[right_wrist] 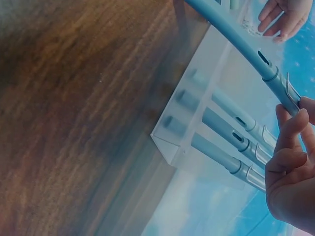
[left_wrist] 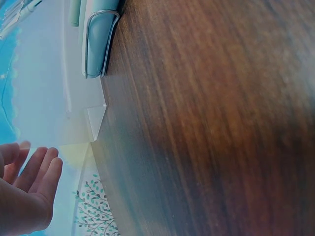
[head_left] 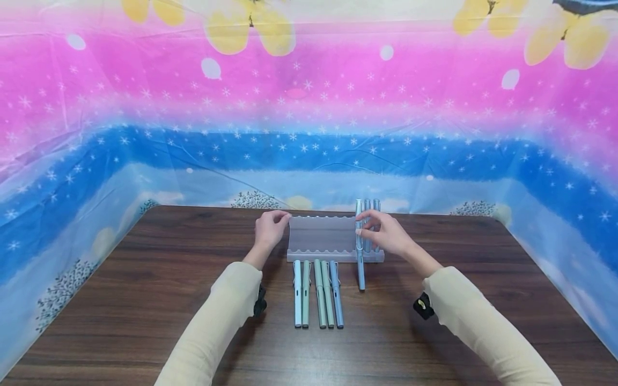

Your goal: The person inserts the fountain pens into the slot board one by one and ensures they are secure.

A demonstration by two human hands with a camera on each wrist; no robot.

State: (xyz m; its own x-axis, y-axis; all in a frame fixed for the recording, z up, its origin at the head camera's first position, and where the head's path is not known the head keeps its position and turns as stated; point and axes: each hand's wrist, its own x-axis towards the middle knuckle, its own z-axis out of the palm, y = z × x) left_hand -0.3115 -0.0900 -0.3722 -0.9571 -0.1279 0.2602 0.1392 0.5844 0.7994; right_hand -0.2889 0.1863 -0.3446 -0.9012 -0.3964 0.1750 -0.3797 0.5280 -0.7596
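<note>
A translucent pen rack with scalloped edges stands upright on the table. My left hand pinches its upper left corner with thumb and fingertips; the left wrist view shows this hand at the rack's edge. With thumb and fingers, my right hand grips a blue pen by its clip end. That pen slants in front of the rack's right part, its other end pointing toward me. In the right wrist view, three capped blue pens sit in the rack's end slots beside the held pen.
Several capped pens lie side by side before the rack, among them a pale blue pen, green pens and a blue pen. The brown wooden table is bordered by a patterned cloth behind and at both sides.
</note>
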